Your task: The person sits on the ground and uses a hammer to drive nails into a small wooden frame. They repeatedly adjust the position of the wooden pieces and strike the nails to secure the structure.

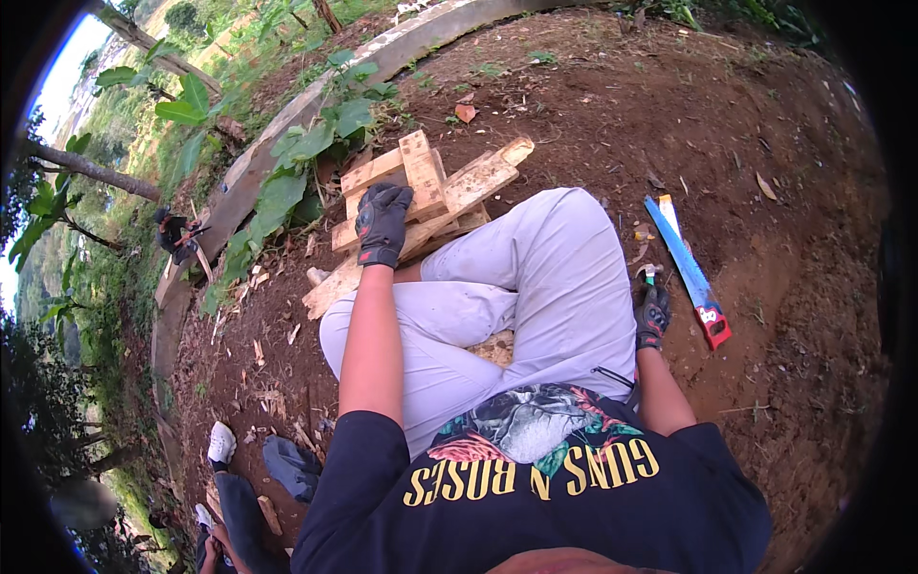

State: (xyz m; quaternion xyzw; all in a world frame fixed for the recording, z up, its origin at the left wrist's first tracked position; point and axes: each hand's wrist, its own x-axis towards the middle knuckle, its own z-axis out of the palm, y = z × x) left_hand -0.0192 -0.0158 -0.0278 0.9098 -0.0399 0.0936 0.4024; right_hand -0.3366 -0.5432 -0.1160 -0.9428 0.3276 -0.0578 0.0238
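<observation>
In front of my bent legs lies a stack of pale wooden planks and blocks (426, 173), fitted crosswise over one another. My left hand (382, 225), in a dark grey glove, is closed on the wood at its left side; the fingertips are partly hidden. A longer wooden plank (483, 182) runs slantwise beneath, one end rounded and pointing up to the right. Beside my right thigh, my gloved right hand (653, 314) is wrapped round a hammer (650, 273). Only the metal head and a bit of green handle show above the fist.
A handsaw (687, 260) with blue blade and red handle lies on brown soil to the right, over a yellow-and-white object (668, 212). Leafy plants (306, 143) and a low concrete kerb (382, 53) border the left. Another person's leg (244, 521) shows lower left, near wood scraps.
</observation>
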